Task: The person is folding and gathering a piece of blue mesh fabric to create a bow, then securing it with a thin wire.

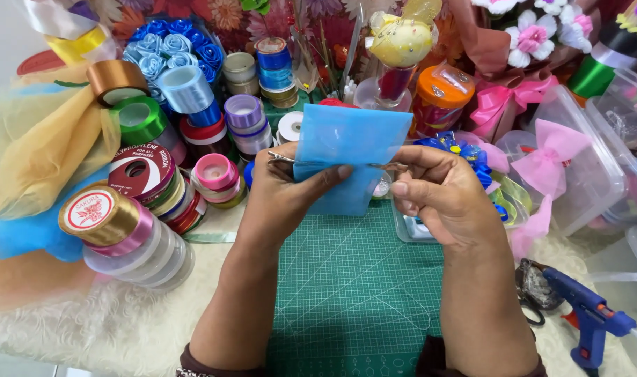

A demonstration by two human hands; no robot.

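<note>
A crowded craft surface (88, 328) covered in white, fluffy fabric carries a green, grid-printed cutting mat (353, 293) at the middle of its near edge. Both hands work above the mat's far edge. The left hand (290, 192) pinches a folded piece of sheer, light-blue mesh fabric (350, 150), roughly rectangular with crisp straight edges; its thumb and fingers are pressed together on the cloth. The right hand (437, 192) has its thumb and fingers closed on the same piece from the other side, where a thin metal tool (290, 160), slender and shiny, crosses the fabric; its exact kind cannot be told. Toward the left edge of the surface lie glossy spools of satin ribbon (144, 174) in gold, green, pink, purple and blue, cylindrical and stacked on their sides, beside a crumpled heap of yellow tulle (39, 146). Along the far edge stand blue fabric roses (168, 45), a yellow, rounded ornament (402, 38) and a clear jar with an orange lid (441, 98). Toward the right edge, translucent plastic boxes (591, 167) hold soft pink ribbon bows (552, 150). At the near right corner rests a blue glue gun (591, 318) of hard moulded plastic, next to dark-handled scissors (531, 290).
</note>
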